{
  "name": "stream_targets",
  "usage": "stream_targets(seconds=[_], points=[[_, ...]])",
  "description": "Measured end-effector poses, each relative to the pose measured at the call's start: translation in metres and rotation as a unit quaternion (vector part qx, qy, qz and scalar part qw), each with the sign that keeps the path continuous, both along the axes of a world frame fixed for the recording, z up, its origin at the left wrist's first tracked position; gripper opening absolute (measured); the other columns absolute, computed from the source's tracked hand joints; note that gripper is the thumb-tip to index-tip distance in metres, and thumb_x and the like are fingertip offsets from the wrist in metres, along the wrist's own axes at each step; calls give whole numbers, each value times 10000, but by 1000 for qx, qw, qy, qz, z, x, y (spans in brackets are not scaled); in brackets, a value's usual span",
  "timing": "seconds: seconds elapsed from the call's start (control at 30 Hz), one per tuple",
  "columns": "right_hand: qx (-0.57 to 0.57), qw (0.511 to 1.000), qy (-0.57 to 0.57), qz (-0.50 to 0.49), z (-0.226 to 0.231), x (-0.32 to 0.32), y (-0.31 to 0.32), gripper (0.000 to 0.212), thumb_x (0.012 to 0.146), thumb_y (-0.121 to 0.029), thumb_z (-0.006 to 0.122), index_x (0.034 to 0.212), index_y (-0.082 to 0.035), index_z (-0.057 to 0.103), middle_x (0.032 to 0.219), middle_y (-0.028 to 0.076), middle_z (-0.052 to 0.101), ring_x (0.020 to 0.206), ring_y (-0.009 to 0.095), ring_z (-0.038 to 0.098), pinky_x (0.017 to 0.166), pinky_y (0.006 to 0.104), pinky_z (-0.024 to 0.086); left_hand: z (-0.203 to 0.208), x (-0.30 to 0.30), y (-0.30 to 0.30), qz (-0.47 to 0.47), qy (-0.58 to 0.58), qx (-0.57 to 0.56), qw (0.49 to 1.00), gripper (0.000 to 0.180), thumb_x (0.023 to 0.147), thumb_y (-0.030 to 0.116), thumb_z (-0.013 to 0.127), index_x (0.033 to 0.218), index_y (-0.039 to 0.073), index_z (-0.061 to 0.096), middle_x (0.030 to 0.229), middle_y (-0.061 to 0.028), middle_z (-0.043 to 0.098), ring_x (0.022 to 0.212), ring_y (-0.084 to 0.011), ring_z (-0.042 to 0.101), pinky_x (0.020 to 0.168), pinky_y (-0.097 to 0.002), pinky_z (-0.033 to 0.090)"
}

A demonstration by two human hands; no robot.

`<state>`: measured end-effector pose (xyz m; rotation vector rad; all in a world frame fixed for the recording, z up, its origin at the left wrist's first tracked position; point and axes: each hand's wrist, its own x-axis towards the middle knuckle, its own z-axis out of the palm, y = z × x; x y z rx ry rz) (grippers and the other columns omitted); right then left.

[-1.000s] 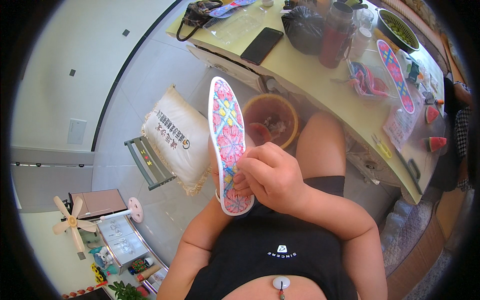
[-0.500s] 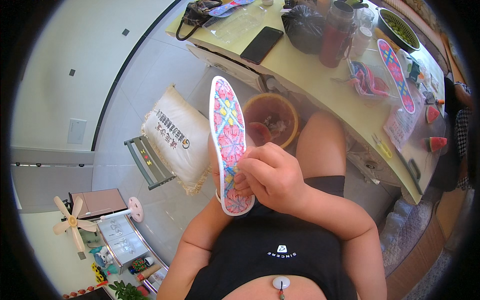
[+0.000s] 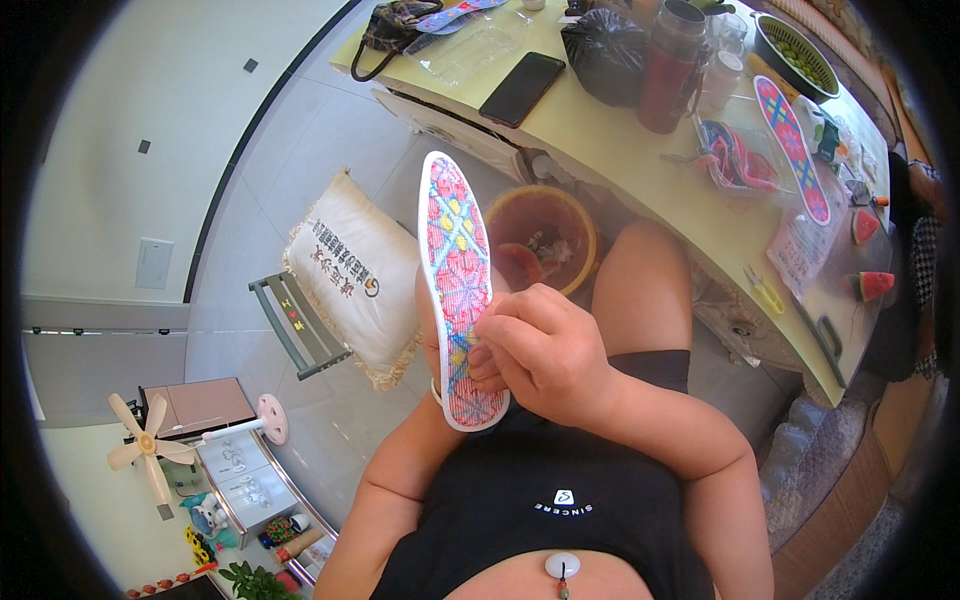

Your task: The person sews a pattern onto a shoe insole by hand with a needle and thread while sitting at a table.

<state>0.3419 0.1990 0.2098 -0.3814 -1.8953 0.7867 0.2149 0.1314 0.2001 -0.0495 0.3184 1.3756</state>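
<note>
An embroidered shoe insole point(image 3: 458, 240) with a white rim and a pink, blue and yellow stitched pattern stands nearly upright in front of my body. My left hand point(image 3: 431, 350) holds it from behind; most of that hand is hidden by the insole. Against the stitched face, toward its lower half, my right hand point(image 3: 545, 345) is closed in a pinch. Whatever lies between those fingertips is hidden or too small to make out.
On the yellowish table lie a phone point(image 3: 522, 90), another patterned insole point(image 3: 792, 150), a plastic tray of coloured thread point(image 3: 740, 160), yellow snips point(image 3: 765, 290) and watermelon pieces point(image 3: 873, 287). A dark red flask point(image 3: 672, 75) stands farther back. Below are a waste bin point(image 3: 590, 235) and a cushioned chair point(image 3: 345, 265).
</note>
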Motion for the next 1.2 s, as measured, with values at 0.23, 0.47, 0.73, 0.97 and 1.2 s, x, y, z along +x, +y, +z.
stream_targets(seconds=[0.23,0.47,0.73,0.97,1.2], points=[[-184,982,7,29,-8,11,11,109,782,36,676,881,3,644,800,123,589,742,277,609,667,328,505,-5,-16,-5,-7,105,20,994,207,934,178,576,1034,-2,555,800,-72,579,604,-141,542,502,-237,457],[-591,744,144,275,-84,22,13,64,915,-70,659,961,-26,665,843,8,641,782,97,587,726,250,494,12,2,-9,74,476,-36,876,295,896,21,650,1176,-30,571,1096,-102,676,954,-132,652,869,-286,526],[-682,628,206,313,-86,19,3,161,913,-92,668,1049,-4,665,991,83,708,881,166,677,824,322,556,10,6,-13,78,521,-3,850,251,921,32,637,1156,-24,566,1085,-91,673,952,-115,640,858,-272,523],[-680,629,209,313,-85,19,2,179,910,-104,674,1058,-3,663,1018,83,706,913,169,674,844,326,554,11,6,-13,75,529,5,845,261,927,40,637,1169,-20,558,1102,-93,668,962,-120,640,869,-274,519],[-580,748,154,285,-82,23,10,82,923,-87,658,973,-23,653,880,2,640,823,96,591,743,246,487,0,3,-12,96,484,9,870,296,915,-1,628,1198,-24,543,1169,-105,646,1054,-158,620,964,-312,481]])
